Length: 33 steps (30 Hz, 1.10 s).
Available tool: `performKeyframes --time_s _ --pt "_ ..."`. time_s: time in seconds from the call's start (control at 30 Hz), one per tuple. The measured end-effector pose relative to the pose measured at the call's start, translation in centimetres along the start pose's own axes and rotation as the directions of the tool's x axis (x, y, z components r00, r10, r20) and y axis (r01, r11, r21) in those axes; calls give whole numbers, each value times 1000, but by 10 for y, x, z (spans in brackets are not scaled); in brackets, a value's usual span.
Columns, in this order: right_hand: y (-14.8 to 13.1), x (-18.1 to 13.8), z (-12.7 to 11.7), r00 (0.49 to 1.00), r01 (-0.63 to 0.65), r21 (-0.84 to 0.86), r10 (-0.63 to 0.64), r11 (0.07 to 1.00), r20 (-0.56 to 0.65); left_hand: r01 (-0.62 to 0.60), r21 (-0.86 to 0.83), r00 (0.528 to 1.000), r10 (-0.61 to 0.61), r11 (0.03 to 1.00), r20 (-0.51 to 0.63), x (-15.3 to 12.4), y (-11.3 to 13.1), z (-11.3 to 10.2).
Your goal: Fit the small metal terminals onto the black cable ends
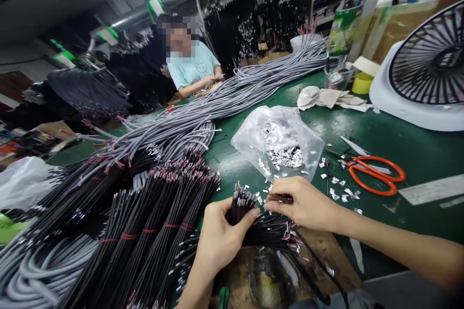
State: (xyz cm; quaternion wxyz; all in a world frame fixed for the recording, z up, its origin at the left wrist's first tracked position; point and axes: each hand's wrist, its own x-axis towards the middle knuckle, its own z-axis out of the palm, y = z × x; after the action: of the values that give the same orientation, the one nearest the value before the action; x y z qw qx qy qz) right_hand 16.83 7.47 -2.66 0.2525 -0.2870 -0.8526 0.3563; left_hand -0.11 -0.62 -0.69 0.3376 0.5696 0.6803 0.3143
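Note:
My left hand (221,234) is wrapped round an upright bundle of thin black cables (241,205), whose pale, silvery ends stick out above the thumb. Just right of it, my right hand (299,200) is closed, with a short dark length of what looks like black cable (282,198) between thumb and fingers. More loose black cables (275,227) lie under both hands, over a brown wooden board (326,256). Beyond the hands, an open clear plastic bag (250,140) holds many small shiny metal pieces (286,156), some scattered on the green table (366,130).
Orange-handled scissors (377,174) and a white fan (384,91) are on the right. Black cable bundles tied with red bands (145,236) fill the left. Long grey cables (224,96) cross the table. A person in a light blue shirt (194,65) sits opposite, hands together.

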Motion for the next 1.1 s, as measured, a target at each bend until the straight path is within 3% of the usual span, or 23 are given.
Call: performKeyframes --time_s 0.13,0.3,0.57,0.93,1.1 --pt "1 -3 0 996 -32 -59 27 998 -85 18 -48 995 -22 999 -97 1 -3 2" --pt "-3 -5 0 989 17 57 -8 998 -148 83 -183 989 -103 980 -106 1 1 3" --pt "-5 -4 1 998 61 225 -55 972 -34 30 -197 991 -55 980 -120 -2 6 3" --pt "-8 -5 4 992 100 197 -83 975 -91 -12 -120 983 -10 993 -182 -2 3 8" --pt "-6 -8 5 990 111 186 -94 976 -101 50 -210 994 -69 977 -84 -2 2 5"
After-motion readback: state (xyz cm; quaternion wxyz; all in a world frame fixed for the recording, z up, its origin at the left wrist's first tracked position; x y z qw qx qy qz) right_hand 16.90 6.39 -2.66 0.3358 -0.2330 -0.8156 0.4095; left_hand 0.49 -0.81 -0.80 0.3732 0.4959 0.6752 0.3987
